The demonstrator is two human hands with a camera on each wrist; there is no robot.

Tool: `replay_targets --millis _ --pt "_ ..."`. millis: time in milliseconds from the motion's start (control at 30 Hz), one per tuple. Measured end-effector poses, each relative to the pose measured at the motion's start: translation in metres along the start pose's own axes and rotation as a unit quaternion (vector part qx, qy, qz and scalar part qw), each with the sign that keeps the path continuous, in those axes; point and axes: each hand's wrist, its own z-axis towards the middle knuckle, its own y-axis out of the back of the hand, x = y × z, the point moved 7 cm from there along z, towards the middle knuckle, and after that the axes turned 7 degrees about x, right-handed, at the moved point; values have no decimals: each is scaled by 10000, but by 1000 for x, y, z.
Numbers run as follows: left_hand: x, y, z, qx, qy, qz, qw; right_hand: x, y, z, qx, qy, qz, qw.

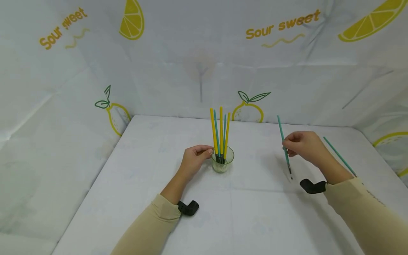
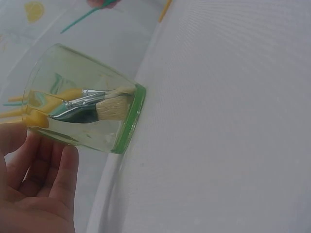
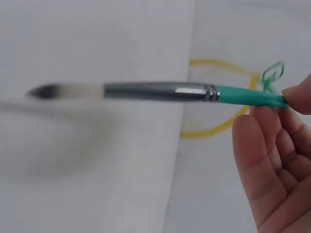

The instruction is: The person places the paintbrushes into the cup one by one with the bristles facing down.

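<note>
My left hand is at the near-left side of a green-tinted glass, thumb and fingers gripping it by the rim. In the glass, several paintbrushes with yellow and turquoise handles stand bristles down; in the left wrist view their pale bristles show through the wall. To the right, my right hand pinches a turquoise paintbrush by its handle, tip pointing down above the table. Its pale bristles end in a dark point in the right wrist view.
Another turquoise paintbrush lies on the white-covered table beyond the right forearm, partly hidden by the sleeve. Behind the table's far edge hangs a white cloth printed with lemons and lettering.
</note>
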Motion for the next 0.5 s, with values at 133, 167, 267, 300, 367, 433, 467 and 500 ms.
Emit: replay_targets --millis 133,167,267,300,367,433,467,500 --pt "0 0 0 13 17 21 10000 30 -7 1 -80 305 362 9988" --pt "-1 0 -1 15 15 6 10000 37 -9 1 -70 370 449 9983" --pt "-1 0 0 15 7 11 10000 56 -14 0 -113 517 646 9965" --pt "0 0 0 11 -2 10 10000 63 -15 -1 -144 557 733 9956" --pt "0 0 0 2 -12 17 10000 75 -15 -1 -271 648 871 9937" --pt "0 0 1 -4 -24 14 10000 87 -15 -1 -453 820 1182 9886" --pt "0 0 1 0 -40 2 10000 93 -15 -1 -527 952 1378 9845" --pt "0 0 1 -2 -53 -7 10000 99 -14 0 -606 1090 1576 9796"
